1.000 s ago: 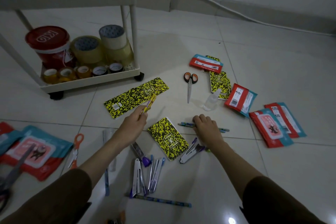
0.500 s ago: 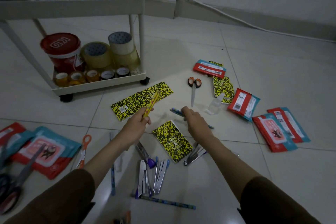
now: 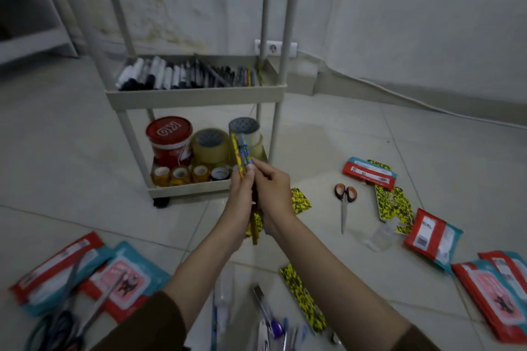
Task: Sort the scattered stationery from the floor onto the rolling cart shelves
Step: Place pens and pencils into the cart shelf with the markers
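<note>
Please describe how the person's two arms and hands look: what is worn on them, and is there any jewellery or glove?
Both forearms are bare. The left hand and right hand wear no gloves, and no ring, watch or bracelet is visible. Dark brown sleeves are pushed up toward the elbows: the left sleeve and the right sleeve. The cloth looks plain, with no markings visible in the dim light.

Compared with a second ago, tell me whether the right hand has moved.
Yes. The right hand has left the floor tiles, rising toward the cart to join the left hand on the pencils.
</note>
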{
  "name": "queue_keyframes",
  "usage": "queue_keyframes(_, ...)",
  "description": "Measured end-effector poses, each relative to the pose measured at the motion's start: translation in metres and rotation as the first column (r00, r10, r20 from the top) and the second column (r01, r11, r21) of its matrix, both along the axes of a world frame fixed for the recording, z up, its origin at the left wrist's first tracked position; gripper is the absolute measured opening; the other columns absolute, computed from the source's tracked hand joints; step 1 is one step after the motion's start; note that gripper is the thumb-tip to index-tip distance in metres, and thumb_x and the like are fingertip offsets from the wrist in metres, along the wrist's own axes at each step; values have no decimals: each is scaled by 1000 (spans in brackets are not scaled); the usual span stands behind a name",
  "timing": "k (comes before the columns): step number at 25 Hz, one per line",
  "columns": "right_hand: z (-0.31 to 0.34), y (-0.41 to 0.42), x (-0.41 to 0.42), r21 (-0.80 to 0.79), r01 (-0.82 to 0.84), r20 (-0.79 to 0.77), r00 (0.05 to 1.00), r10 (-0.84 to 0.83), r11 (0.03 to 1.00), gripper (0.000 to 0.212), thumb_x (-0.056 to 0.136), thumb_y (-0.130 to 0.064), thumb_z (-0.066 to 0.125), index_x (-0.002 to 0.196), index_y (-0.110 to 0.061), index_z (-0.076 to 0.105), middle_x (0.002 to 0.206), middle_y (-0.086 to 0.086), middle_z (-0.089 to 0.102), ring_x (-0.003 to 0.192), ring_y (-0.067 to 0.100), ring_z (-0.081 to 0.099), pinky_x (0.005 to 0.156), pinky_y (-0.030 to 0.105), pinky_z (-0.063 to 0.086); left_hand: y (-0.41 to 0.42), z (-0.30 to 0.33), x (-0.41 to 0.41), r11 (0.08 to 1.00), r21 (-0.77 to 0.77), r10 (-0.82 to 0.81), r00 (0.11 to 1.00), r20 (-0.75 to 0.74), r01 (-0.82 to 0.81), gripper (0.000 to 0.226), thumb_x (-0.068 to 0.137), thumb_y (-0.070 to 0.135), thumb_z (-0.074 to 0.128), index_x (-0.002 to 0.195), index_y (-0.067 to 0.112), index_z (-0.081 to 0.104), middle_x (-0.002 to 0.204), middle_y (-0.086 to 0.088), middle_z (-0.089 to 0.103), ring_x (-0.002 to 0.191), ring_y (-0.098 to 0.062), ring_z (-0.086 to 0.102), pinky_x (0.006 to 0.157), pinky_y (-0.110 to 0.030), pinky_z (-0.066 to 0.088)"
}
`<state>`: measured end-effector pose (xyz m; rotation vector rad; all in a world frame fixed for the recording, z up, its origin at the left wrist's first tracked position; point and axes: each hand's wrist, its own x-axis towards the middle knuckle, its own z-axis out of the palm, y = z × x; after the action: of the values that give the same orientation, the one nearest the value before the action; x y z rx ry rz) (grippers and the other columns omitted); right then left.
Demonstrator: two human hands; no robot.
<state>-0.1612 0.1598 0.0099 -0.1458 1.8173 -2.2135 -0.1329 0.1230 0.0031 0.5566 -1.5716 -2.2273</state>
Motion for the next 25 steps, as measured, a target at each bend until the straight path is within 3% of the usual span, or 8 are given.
queue_keyframes(4, 40, -21, -10, 29, 116, -200, 974, -108, 993, 2, 84, -6, 64, 83, -7, 65, 76, 12, 69, 75, 21, 67, 73, 34, 54, -22, 36, -14, 990, 141, 26, 995, -96, -13, 18, 101, 22, 32, 108, 16, 48, 99, -9, 60, 89, -16, 59, 79, -30, 48)
queue_keyframes(6, 57, -24, -15, 54, 133, -334, 936, -107, 990, 9, 86, -8, 62, 78, -9, 67, 75, 7, 68, 69, 12, 63, 67, 29, 51, -33, 56, -22, 995, 102, 24, 997, -76, -16, 21, 101, 23, 30, 110, 15, 47, 104, -12, 58, 96, -21, 58, 84, -34, 47)
queue_keyframes(8, 70, -26, -14, 105, 53, -409, 913, -6, 993, 19, 92, -9, 53, 100, -10, 71, 98, 1, 69, 85, 5, 62, 77, 19, 51, -44, 74, -31, 999, -15, 35, 997, -68, -36, 20, 101, 25, 30, 106, 17, 48, 104, -12, 56, 99, -24, 57, 80, -33, 48)
queue_keyframes(11, 76, -27, -10, 221, -217, -457, 838, 297, 951, 44, 98, -2, 35, 141, -13, 37, 135, -10, 42, 123, -1, 40, 94, -1, 33, -62, 90, -43, 997, -69, 21, 997, -77, -27, 42, 100, 32, 35, 139, 18, 36, 137, -5, 47, 125, -20, 46, 95, -28, 40)
queue_keyframes(15, 92, -30, -23, 366, -228, -500, 770, 397, 902, 52, 99, -1, 30, 148, -13, 15, 145, -2, 33, 131, 10, 36, 96, 6, 33, -85, 103, -62, 915, -400, -20, 997, 79, 50, 46, 99, 39, 30, 140, 20, 35, 148, -6, 32, 138, -23, 25, 113, -40, 24)
queue_keyframes(19, 122, -34, -66, 733, 23, -502, 693, 518, 680, 66, 97, -2, 37, 149, -11, -3, 142, 18, 38, 122, 30, 45, 79, 22, 33, -122, 118, -79, 402, -906, 119, 974, 191, 128, 31, 100, 33, 21, 114, 23, 47, 130, -1, 34, 121, -16, 21, 100, -37, 14)
queue_keyframes(22, 147, -47, -105, 879, 147, -405, 731, 550, 453, 63, 97, -3, 35, 148, -3, -1, 140, 27, 37, 123, 36, 44, 92, 33, 38, -149, 113, -91, 95, -993, 178, 980, 87, 70, 34, 100, 31, 25, 126, 26, 47, 137, 5, 38, 127, -14, 23, 101, -36, 18)
queue_keyframes(25, 163, -72, -133, 957, 159, -266, 811, 521, 242, 55, 96, -5, 38, 144, 4, 14, 139, 26, 38, 124, 36, 45, 96, 39, 40, -163, 106, -105, -101, -975, 169, 969, 181, 200, 39, 99, 31, 25, 135, 25, 39, 144, 6, 36, 133, -14, 24, 105, -38, 18)
